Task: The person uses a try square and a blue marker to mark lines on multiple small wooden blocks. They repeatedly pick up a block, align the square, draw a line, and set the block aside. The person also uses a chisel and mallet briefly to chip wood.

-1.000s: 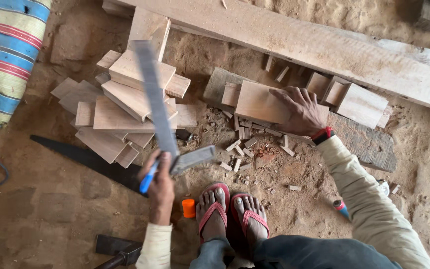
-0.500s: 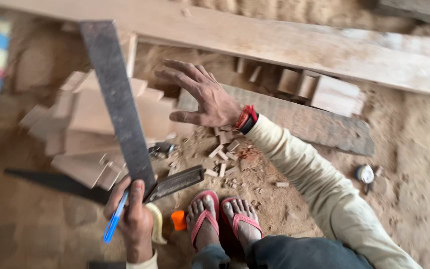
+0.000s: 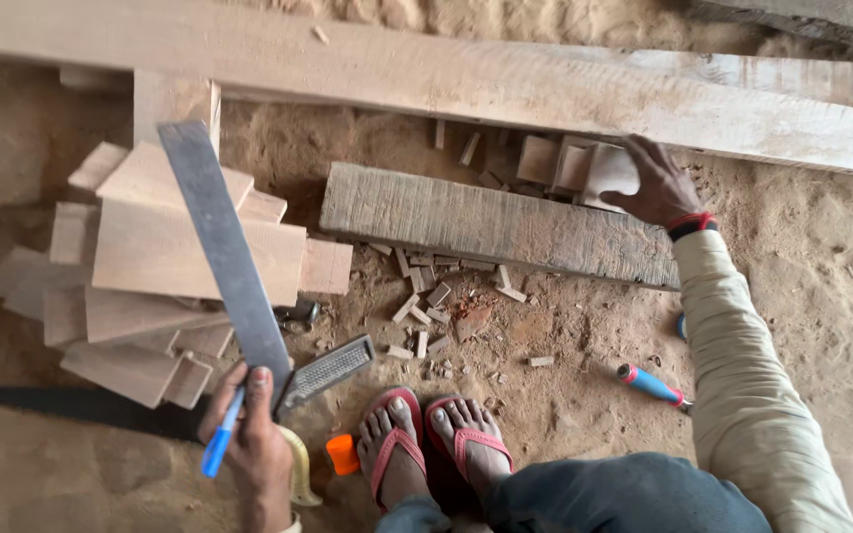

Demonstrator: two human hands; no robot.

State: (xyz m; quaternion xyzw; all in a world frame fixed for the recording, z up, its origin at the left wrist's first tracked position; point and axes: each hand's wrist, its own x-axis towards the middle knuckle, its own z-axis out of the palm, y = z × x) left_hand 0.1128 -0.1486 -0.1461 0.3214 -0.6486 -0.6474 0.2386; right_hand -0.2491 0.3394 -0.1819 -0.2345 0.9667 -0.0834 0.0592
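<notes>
At nine o'clock the left hand (image 3: pixel 254 444) keeps its closed grip on the flat metal square (image 3: pixel 224 252) and a blue pen (image 3: pixel 219 439), the blade over the pile of wood offcuts (image 3: pixel 150 276). The grey plank (image 3: pixel 496 222) now lies bare in the middle. At two o'clock the right hand (image 3: pixel 659 183) has moved from the pile and now closes its fingers on a small pale block (image 3: pixel 609 170) under the long beam (image 3: pixel 545 84), so I think a new piece is being chosen.

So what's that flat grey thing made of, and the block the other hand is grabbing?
The flat grey blade in the left hand looks like metal: dull, dark, thin and straight-edged, probably steel. The block under the right hand looks like bare wood: pale and unpainted, like the cut pieces around it.
</notes>
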